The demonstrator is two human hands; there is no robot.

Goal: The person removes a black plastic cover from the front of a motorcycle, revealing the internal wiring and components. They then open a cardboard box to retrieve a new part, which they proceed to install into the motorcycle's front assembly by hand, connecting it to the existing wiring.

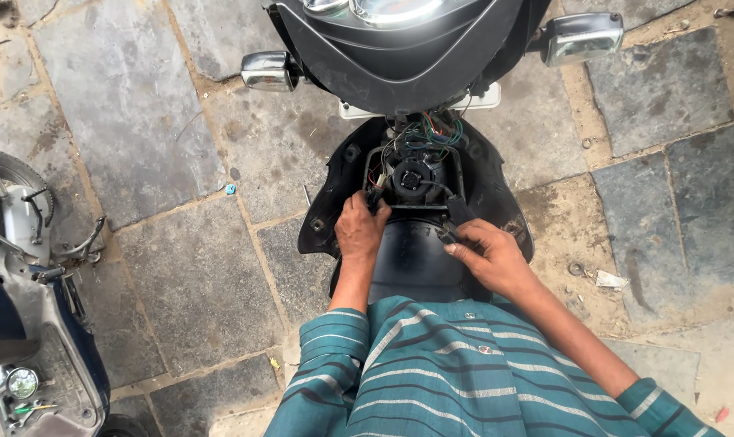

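Leaning over the scooter's opened front cowl (334, 174), left hand (360, 231) grips exposed wiring (426, 137); right hand (490, 255) pinches a black connector (456, 214); cover unfitted.

Your shirt (456, 364) was teal with thin white stripes. Scooter front panel (399, 48) was black, 2 mirrors (581, 36) chrome. Wires (435, 129) were red, green, blue. Paving stones (181, 283) grey, sandy brown joints.

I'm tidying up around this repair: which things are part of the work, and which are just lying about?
In the work: left hand, right hand, scooter front panel, wiring, black connector.

Lying about: second scooter, metal ring, paper scrap, blue bit.
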